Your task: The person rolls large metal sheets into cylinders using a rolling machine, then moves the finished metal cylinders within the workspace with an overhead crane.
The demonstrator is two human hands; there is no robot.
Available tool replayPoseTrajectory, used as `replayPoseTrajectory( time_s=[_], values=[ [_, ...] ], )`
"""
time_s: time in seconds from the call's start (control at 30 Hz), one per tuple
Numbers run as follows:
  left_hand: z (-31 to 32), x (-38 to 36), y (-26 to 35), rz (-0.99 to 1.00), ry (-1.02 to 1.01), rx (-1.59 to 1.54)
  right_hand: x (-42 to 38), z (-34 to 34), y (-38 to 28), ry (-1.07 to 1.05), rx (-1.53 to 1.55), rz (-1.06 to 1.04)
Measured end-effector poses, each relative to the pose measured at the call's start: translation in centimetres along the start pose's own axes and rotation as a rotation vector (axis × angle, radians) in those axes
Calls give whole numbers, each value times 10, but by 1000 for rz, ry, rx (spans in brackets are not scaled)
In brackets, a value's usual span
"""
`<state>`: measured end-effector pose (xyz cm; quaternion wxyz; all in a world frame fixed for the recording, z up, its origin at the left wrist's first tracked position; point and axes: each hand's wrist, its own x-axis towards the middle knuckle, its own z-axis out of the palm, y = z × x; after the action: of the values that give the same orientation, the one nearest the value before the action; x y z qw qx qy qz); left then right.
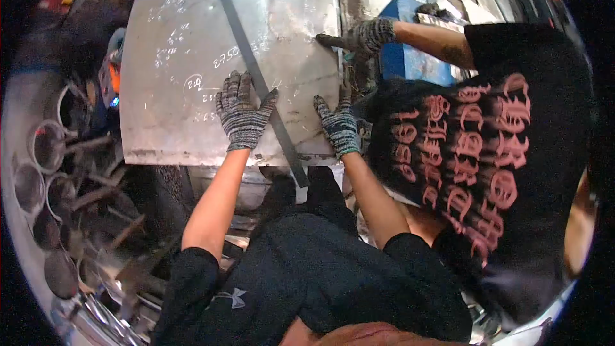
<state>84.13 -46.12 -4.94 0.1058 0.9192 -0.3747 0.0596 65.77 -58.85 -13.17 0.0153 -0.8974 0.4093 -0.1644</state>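
A long, narrow flat metal bar (pixel 234 19) lies slantwise across a large metal sheet (pixel 173 64), its near end sticking out past the sheet's front edge. My left hand (pixel 243 115), in a grey knitted glove, rests flat on the sheet with fingers spread, its thumb touching the bar. To the right of the bar, my right hand (pixel 338 129), gloved alike, lies spread near the sheet's right edge. Neither hand grips anything. Handwritten white figures (pixel 225 57) mark the sheet, mostly left of the bar.
At the right, a co-worker in a black printed shirt (pixel 461 147) leans in, a gloved hand (pixel 371 35) pointing at the sheet's right side. Behind that arm stands a blue box (pixel 403 51). Several round pipes (pixel 48 147) and metal scraps lie at the left.
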Motion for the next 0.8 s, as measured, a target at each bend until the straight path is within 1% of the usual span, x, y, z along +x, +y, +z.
replayPoseTrajectory(
  time_s=[0.07, 0.1, 0.2, 0.33, 0.37, 0.43, 0.47, 0.53, 0.57, 0.63, 0.67, 0.73, 0.77, 0.8],
  values=[
    [5, 1, -2, 2, 23, 15, -8, 32, 12, 25, -41, -143],
    [5, 1, -3, 13, 14, 31, -9, 37, 15, -179, 274, -27],
    [7, 4, -3, -9, -21, 46, -14, 49, 18, -441, 503, 93],
    [3, 7, 3, -14, -36, 61, -13, 47, 17, -473, 355, 12],
    [3, 8, 4, -18, -42, 71, -13, 45, 16, -477, 175, -103],
    [2, 10, 4, -21, -39, 67, -12, 47, 15, -488, 160, -105],
    [1, 11, 4, -20, -30, 55, -11, 49, 15, -494, 328, 8],
    [3, 14, 2, -12, -10, 42, -13, 57, 17, -434, 198, -57],
    [7, 14, -1, -8, -2, 42, -20, 58, 18, -367, -99, -235],
    [5, 18, 2, -25, -11, 25, -29, 78, 25, -406, -129, -259],
    [10, 16, -1, -19, 11, 28, -31, 92, 28, -510, 140, -104],
    [23, 13, -9, -8, 58, 34, -19, 82, 24, -582, 537, 177],
    [22, 14, -6, -11, 49, 44, 1, 36, 8, -560, 664, 302],
    [24, 14, -9, -9, 46, 33, 13, 11, -1, -532, 789, 428]
  ],
)
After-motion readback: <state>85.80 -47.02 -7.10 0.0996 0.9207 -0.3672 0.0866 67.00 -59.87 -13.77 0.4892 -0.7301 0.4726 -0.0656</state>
